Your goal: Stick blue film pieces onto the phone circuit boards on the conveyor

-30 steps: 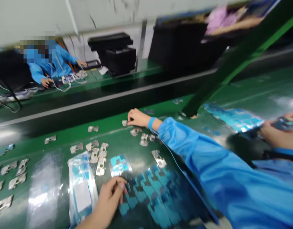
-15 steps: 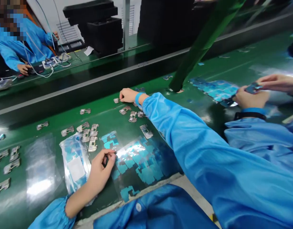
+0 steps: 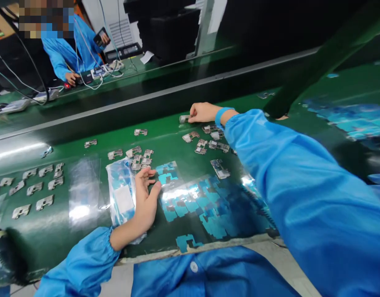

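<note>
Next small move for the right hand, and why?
Probably draw the metal part back toward the left hand: the right hand seems to pinch one end of it, while the left is open near the small sheet of blue film, with nothing visible in its grip.

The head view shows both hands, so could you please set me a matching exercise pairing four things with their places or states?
1. Right hand
2. Left hand
3. Blue wristband
4. Clear plastic sheet

A. Around the right wrist
B. Left of the plastic pouch
C. Fingertips at a small metal part
D. Fingers parted, nothing visibly held

Pairs: 1-C, 2-D, 3-A, 4-B
</note>
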### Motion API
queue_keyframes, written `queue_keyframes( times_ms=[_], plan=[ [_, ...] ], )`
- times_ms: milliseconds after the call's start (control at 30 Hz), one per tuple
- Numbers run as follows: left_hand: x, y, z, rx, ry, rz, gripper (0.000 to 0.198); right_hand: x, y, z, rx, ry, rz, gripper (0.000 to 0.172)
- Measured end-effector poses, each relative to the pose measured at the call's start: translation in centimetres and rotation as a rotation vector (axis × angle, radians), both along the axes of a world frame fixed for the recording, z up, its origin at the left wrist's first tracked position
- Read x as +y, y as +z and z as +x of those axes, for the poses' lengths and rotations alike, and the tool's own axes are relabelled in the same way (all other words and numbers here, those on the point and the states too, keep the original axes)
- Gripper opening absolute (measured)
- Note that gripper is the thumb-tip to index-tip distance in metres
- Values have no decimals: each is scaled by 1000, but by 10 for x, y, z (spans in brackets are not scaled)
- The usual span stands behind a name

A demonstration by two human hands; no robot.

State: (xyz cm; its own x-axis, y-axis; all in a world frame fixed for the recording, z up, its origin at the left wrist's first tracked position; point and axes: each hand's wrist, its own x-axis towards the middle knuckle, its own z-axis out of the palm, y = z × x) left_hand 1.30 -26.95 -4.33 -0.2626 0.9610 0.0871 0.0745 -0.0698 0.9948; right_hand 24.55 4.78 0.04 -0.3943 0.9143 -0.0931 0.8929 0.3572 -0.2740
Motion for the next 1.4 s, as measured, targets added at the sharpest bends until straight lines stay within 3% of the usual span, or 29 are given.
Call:
queue_keyframes(
  times_ms=[100, 200, 267, 333, 400, 433, 567, 700, 800, 933, 1167, 1400],
  plan=[
    [1, 1, 2, -68, -55, 14, 49, -36, 17, -2, 93, -78, 107, 26],
    [0, 3, 4, -204, -204, 20, 58, -109, 35, -2, 235, -43, 121, 30],
    [-2, 5, 6, -280, -332, 8, 67, -170, 43, -2, 485, 125, -85, 25],
    [-6, 7, 8, -268, -450, -43, 71, -226, 44, -2, 563, 260, -225, 13],
    [-10, 9, 8, -208, -520, -99, 60, -270, 38, -2, 561, 299, -250, 8],
    [-11, 10, 7, -175, -526, -117, 52, -287, 31, -1, 552, 268, -175, 10],
    [-11, 17, 3, -117, -430, -152, 26, -337, -7, 8, 469, 134, 360, 23],
    [-17, 23, 4, -94, -455, -266, 23, -381, -46, 19, 361, 362, 345, 25],
    [-28, 24, 9, 60, -577, -366, 30, -399, -62, 21, 300, 312, 337, 30],
    [-35, 25, 15, 336, -711, -354, 39, -401, -64, 18, 421, 222, 285, 26],
    [-32, 23, 13, 292, -771, -380, 23, -386, -51, 11, 527, 209, 218, 6],
    [-34, 16, 16, 195, -678, -433, 19, -395, -40, 7, 694, 191, 336, 35]
  ],
)
